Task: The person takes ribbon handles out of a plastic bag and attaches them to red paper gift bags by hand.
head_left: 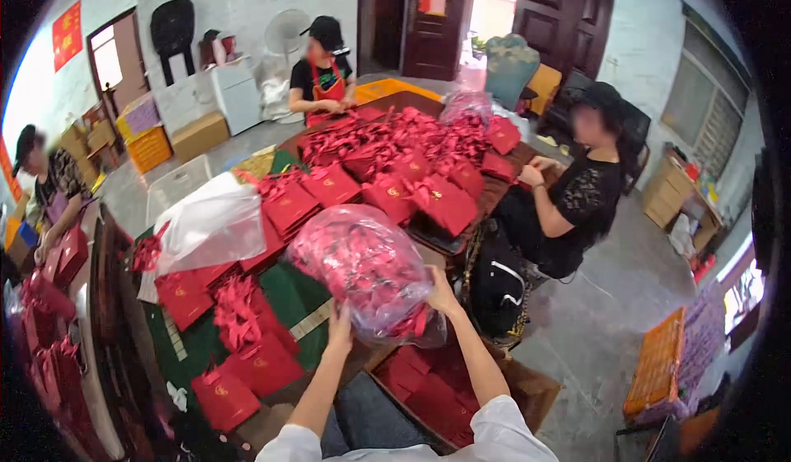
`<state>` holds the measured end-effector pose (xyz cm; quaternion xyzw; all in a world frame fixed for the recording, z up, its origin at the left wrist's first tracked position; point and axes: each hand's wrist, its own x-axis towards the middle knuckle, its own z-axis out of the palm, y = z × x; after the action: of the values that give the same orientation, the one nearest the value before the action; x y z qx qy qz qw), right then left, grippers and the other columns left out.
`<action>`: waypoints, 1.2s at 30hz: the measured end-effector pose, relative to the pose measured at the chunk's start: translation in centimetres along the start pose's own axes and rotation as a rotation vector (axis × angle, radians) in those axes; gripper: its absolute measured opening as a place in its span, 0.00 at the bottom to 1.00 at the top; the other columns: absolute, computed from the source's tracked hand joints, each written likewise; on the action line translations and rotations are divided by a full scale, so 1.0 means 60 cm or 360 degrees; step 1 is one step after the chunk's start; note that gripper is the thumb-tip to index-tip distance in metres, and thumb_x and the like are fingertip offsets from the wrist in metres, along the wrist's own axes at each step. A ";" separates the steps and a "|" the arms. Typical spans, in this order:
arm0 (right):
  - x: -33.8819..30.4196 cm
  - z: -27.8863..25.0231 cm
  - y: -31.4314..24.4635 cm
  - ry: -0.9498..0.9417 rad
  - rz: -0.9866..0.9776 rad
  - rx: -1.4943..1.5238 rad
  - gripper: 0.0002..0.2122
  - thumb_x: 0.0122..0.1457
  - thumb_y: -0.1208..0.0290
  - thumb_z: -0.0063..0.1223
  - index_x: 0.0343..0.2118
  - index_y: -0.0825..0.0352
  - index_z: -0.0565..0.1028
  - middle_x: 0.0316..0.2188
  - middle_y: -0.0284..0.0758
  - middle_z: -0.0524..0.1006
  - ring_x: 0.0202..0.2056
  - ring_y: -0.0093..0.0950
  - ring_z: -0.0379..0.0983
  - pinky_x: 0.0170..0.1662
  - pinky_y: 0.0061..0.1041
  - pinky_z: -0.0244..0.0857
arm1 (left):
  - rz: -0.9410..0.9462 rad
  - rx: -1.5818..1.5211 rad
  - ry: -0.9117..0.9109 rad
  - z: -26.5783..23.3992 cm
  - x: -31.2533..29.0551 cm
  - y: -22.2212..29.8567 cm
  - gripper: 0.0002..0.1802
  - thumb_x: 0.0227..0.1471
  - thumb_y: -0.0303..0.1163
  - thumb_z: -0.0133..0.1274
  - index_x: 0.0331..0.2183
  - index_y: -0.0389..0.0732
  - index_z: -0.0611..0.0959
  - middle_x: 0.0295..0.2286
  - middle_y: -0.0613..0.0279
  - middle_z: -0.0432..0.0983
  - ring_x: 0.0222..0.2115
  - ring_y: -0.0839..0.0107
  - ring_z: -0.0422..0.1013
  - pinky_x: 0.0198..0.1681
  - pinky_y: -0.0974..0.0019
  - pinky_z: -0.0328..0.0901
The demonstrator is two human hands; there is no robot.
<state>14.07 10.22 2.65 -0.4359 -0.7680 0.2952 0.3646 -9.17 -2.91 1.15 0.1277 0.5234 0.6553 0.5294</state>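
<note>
Three co-workers [589, 186] are in view, and at least two black caps [325, 32]. There is one large bulging see-through bag [354, 256] at the near side of one counter [301, 289], and one open carton [527, 388]. Red gift bags [227, 400] number well over a dozen, too overlapped for an exact total. Also: one standing fan [287, 31], one black chair [172, 27] by the wall, one white cabinet [236, 100].
</note>
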 end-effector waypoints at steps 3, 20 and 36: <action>0.014 -0.038 0.007 -0.0353 -0.0036 0.0454 0.31 0.47 0.73 0.64 0.56 0.66 0.63 0.48 0.41 0.70 0.50 0.33 0.67 0.55 0.31 0.60 | 0.0472 0.0188 -0.0074 -0.064 0.026 -0.020 0.36 0.51 0.29 0.59 0.58 0.36 0.62 0.50 0.54 0.67 0.45 0.66 0.69 0.48 0.64 0.66; 0.163 0.017 -0.076 0.0199 -0.0235 0.0686 0.06 0.54 0.79 0.53 0.35 0.71 0.77 0.28 0.31 0.77 0.33 0.18 0.71 0.39 0.19 0.65 | 0.1304 0.1750 0.0076 0.135 -0.201 0.067 0.68 0.27 0.42 0.74 0.62 0.37 0.47 0.53 0.38 0.50 0.55 0.44 0.50 0.60 0.49 0.51; 0.057 -0.068 -0.052 0.0033 -0.0602 -0.0121 0.18 0.49 0.63 0.65 0.40 0.66 0.76 0.34 0.35 0.76 0.35 0.27 0.72 0.39 0.23 0.66 | 0.0264 -0.0065 -0.0289 0.001 0.003 0.120 0.08 0.58 0.31 0.46 0.36 0.39 0.76 0.30 0.65 0.75 0.29 0.74 0.70 0.33 0.70 0.66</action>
<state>14.76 12.38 8.35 -0.3003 -0.8431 0.1876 0.4048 -13.24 -1.96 7.01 0.2185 0.4475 0.6931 0.5211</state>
